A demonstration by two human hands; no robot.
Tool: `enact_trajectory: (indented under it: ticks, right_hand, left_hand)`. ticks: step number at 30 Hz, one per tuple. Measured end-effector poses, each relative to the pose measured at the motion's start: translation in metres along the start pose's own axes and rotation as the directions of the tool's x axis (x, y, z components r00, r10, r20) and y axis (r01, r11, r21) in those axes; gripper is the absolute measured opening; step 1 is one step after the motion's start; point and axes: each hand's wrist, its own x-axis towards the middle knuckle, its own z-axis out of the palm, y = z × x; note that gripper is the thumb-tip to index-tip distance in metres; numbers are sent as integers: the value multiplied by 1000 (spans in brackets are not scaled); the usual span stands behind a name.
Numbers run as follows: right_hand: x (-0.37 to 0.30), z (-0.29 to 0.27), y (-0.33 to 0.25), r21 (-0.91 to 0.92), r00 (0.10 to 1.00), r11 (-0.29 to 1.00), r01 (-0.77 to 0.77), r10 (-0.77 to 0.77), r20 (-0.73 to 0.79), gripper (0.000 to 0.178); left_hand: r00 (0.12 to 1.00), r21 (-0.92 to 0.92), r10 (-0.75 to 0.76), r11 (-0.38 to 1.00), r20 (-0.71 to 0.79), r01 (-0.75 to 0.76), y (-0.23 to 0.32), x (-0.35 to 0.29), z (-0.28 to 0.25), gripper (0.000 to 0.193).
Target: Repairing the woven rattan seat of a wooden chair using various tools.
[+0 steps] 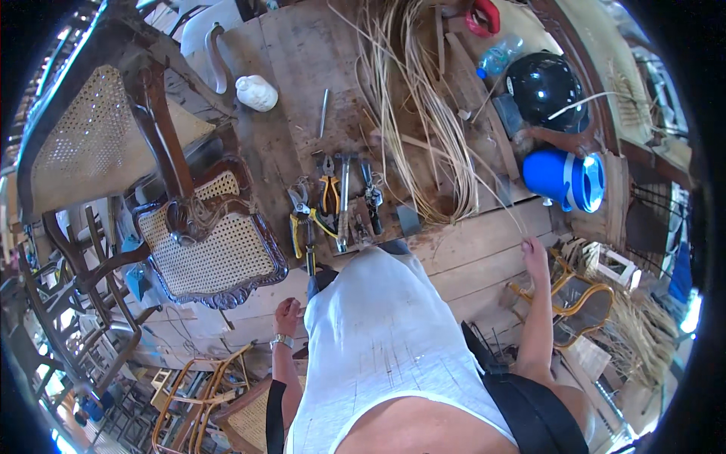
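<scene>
My right hand (535, 259) is raised at the right with its fingers pinched on the end of a thin cane strand (508, 198). That strand runs up toward a loose bundle of pale cane strands (412, 144) lying on the wooden bench. Beside my lap on the left, my left hand (286, 315) is closed, its fingers curled; whatever is in them is too small to make out. Tools lie in front of me: yellow-handled snips (300, 208), orange-and-black pliers (329, 193), a metal rule or chisel-like bar (344, 200) and dark locking pliers (373, 198).
A carved chair with woven cane panels (208, 246) stands at the left. On the bench (295, 60) are a white bag-like lump (257, 93) and a metal rod (324, 113). A black helmet (546, 87), blue jug (560, 180) and plastic bottle (501, 57) sit at the right.
</scene>
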Motion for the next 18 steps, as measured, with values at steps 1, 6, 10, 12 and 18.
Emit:
enact_trajectory:
  ticks: [1, 6, 10, 12, 18]
  right_hand:
    - [-19, -8, 11, -71, 997, 997, 43, -47, -60, 17]
    - [-76, -23, 31, 158, 980, 987, -16, 46, -193, 12]
    - [-82, -5, -16, 232, 986, 971, -64, 97, -137, 16]
    - [-72, 10, -70, 278, 989, 956, -95, 123, -86, 20]
    - [47, 52, -195, 226, 913, 900, 374, -314, -260, 19]
  left_hand:
    - [1000, 5, 6, 1000, 12, -6, 1, 4, -2, 37]
    - [993, 122, 108, 986, 38, -111, 2, 21, 1, 35]
    - [977, 315, 167, 928, 129, -200, 53, 3, 25, 36]
    - [957, 289, 222, 919, 187, -269, 51, 12, 27, 38]
    - [983, 211, 172, 960, 64, -182, 56, 10, 13, 41]
